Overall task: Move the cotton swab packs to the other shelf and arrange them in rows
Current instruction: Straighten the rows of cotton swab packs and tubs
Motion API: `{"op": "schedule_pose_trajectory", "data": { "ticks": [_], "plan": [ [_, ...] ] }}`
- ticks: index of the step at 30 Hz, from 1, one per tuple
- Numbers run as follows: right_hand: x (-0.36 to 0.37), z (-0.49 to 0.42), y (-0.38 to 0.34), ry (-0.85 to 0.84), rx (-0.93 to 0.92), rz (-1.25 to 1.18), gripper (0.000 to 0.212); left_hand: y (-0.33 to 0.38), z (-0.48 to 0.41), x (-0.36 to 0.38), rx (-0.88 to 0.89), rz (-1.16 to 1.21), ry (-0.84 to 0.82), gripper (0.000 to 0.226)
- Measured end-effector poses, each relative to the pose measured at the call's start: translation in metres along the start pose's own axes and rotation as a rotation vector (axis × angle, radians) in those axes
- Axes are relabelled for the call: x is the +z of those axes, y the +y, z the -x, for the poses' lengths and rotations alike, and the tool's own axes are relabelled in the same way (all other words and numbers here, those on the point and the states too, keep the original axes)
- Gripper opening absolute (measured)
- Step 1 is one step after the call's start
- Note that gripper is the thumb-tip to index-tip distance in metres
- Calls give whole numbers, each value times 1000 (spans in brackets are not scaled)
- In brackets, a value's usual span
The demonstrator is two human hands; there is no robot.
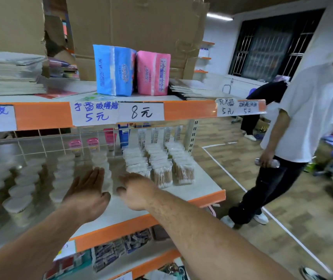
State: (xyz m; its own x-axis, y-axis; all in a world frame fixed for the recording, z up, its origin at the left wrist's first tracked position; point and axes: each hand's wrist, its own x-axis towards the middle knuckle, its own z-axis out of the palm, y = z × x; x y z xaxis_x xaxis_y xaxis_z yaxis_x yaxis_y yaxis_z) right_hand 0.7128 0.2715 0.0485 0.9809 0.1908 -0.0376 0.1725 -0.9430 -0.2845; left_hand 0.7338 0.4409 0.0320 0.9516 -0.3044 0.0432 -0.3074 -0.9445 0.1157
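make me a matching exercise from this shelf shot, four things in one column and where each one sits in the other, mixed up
Things:
1. blue tissue pack
2. cotton swab packs
3. stack of notebooks
4. left hand

Places:
A. rows at the right end of the middle shelf
B. top shelf, far left
C. open, over the middle shelf beside the right hand
D. top shelf, left of the pink tissue pack

Pairs: 1-D, 2-A, 3-B, 4-C
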Motion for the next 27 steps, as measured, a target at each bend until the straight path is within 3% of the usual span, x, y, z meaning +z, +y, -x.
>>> {"op": "schedule_pose_trajectory", "data": {
  "ticks": [4, 12, 27],
  "plan": [
    [-8, 22, 25, -27, 35, 63, 52, 23, -14, 10, 60, 72, -34, 71],
    [-26, 44, 85, 4, 80, 51, 57, 83, -32, 14, 128, -8, -49, 72],
    [-32, 31, 201, -89, -106, 39, 60, 172, -23, 33, -160, -18, -95, 75]
  ]
}}
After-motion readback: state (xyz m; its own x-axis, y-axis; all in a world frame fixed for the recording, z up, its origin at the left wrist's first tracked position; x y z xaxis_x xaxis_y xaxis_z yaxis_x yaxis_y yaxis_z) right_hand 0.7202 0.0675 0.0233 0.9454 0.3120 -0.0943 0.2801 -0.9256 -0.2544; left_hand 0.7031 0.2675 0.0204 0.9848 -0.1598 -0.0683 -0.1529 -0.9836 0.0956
